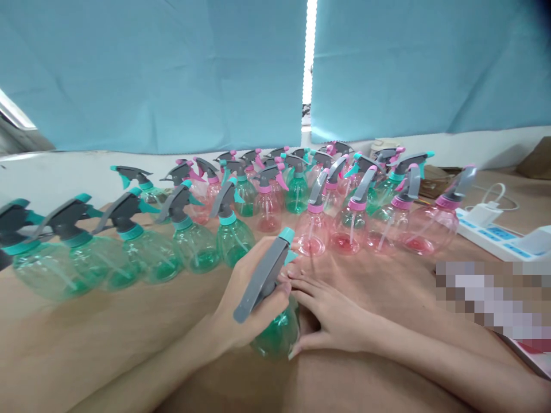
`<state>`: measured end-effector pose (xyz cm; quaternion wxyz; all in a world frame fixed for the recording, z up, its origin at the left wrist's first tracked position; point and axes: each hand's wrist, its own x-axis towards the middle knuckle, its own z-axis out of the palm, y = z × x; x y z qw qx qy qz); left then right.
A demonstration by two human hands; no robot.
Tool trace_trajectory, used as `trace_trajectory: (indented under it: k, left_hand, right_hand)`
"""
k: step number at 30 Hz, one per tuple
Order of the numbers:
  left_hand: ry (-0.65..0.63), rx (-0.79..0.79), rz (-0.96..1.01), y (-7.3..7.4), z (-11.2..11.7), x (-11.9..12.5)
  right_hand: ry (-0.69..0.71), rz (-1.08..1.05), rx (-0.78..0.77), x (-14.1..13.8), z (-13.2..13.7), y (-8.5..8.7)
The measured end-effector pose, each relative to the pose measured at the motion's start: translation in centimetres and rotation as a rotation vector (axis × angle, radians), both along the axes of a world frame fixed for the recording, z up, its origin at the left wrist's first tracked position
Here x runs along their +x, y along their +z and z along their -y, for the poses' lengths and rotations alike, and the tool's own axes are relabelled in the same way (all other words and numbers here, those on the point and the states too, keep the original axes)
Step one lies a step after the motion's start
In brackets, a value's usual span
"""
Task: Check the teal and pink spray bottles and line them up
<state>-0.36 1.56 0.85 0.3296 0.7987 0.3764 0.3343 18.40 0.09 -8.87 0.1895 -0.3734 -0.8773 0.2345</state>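
Blue cloth (150,74) hangs behind the surface (365,378); toward its near edge, left fingers (273,304) grip a green sprayer (278,337), right fingers (306,284) spread alongside. Uneven pushing could tip it.

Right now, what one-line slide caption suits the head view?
Left hand grips a green spray bottle, right hand at its side, with other green bottles and pink bottles behind.

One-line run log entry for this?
left hand: gripping green spray bottle | right hand: beside it | behind: green bottles, pink bottles
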Motion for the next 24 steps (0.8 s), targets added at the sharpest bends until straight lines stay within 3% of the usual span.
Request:
trace_trajectory:
  k: [24]
  left_hand:
    - [-0.105,-0.052,0.150,-0.44,-0.19,0.02]
  right_hand:
    - [-0.004,0.036,-0.001,0.07,-0.05,0.20]
